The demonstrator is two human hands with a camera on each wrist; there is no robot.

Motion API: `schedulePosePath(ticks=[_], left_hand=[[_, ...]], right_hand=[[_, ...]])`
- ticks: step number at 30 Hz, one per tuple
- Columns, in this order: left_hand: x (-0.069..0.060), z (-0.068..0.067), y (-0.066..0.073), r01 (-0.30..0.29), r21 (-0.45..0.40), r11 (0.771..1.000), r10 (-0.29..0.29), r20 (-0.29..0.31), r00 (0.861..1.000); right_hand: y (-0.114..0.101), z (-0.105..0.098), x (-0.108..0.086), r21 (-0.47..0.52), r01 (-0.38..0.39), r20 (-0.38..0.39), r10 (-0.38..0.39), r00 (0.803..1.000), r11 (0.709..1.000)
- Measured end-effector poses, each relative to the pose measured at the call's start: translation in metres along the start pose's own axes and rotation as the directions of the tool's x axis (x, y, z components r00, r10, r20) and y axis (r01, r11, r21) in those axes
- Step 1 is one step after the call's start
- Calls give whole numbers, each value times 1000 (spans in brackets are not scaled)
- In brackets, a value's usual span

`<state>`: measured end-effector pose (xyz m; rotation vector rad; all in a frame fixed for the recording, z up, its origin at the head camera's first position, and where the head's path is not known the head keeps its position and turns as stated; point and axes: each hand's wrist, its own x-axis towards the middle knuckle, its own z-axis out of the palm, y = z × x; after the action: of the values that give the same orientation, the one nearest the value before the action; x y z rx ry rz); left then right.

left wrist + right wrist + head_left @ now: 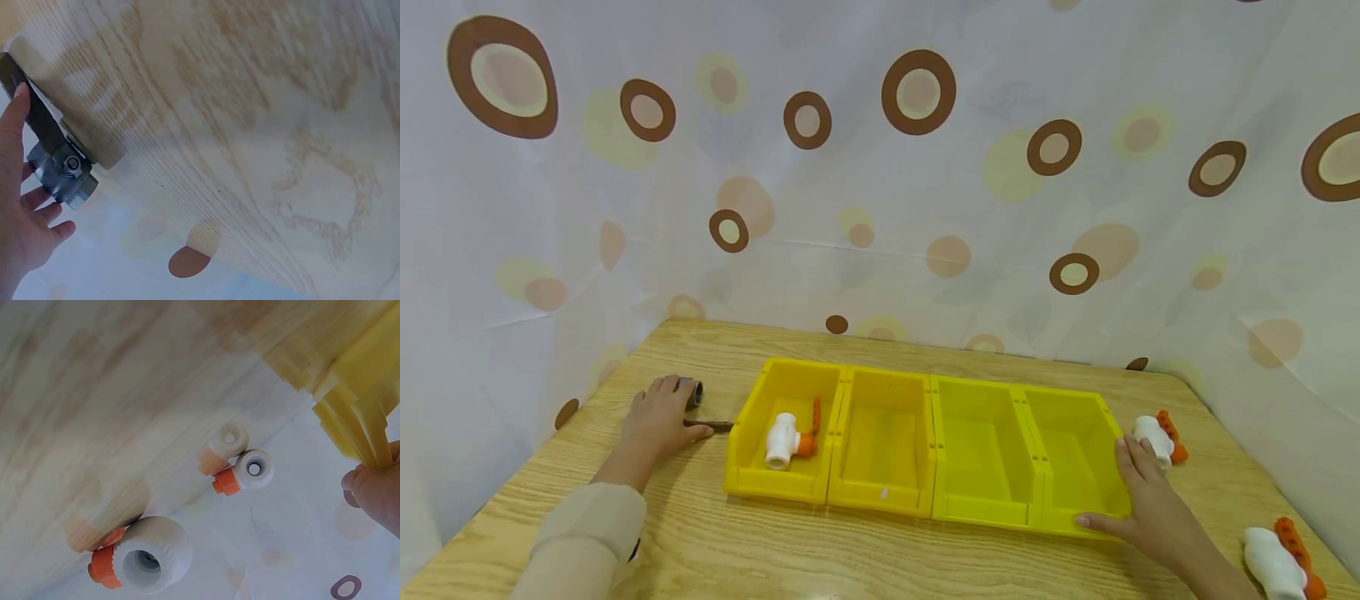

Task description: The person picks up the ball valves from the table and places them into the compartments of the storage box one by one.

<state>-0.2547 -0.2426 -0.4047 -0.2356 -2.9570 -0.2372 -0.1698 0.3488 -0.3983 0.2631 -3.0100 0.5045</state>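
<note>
My left hand (657, 417) is at the left of the row, its fingers around a grey metal ball valve (62, 172) with a dark lever handle (39, 115). The thumb touches the lever; the palm hides part of the valve in the head view. At the other end, my right hand (1157, 508) grips the side wall of the rightmost yellow bin (1075, 525); the right wrist view shows fingers at that wall (369, 434). In the leftmost yellow bin (748, 482) lies a white plastic valve (782, 440) with an orange handle (816, 417).
Two more yellow bins (880, 497) (985, 510) stand between the end ones, all side by side. Right of the row, a white valve with orange handle (1152, 437) lies on the wooden table (760, 550), another (1273, 562) nearer the front. A spotted curtain (850, 183) hangs behind.
</note>
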Motion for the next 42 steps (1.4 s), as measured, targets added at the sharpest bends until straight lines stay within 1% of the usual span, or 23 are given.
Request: schedulePosePath(ticks=[9, 13, 20, 26, 30, 36, 42], left_hand=[[0, 0, 1, 16, 10, 1000, -16, -13, 1000], [0, 0, 1, 31, 31, 999, -31, -13, 999], [-1, -4, 4, 43, 100, 994, -43, -3, 999], [0, -5, 4, 36, 140, 989, -38, 10, 999], [0, -5, 3, 30, 134, 990, -32, 8, 999], [-1, -5, 2, -3, 107, 994, 0, 24, 1000], [0, -4, 1, -7, 123, 992, 1, 52, 999]], right_hand=[[1, 0, 1, -12, -7, 6, 7, 1000, 1000], [1, 0, 1, -10, -4, 3, 4, 1000, 1000], [1, 1, 0, -8, -1, 0, 1, 1000, 1000], [2, 1, 0, -16, 1, -2, -1, 1000, 1000], [1, 1, 0, -17, 0, -1, 0, 1000, 1000], [0, 1, 1, -11, -3, 3, 3, 1000, 1000], [0, 0, 1, -17, -3, 1, 3, 1000, 1000]])
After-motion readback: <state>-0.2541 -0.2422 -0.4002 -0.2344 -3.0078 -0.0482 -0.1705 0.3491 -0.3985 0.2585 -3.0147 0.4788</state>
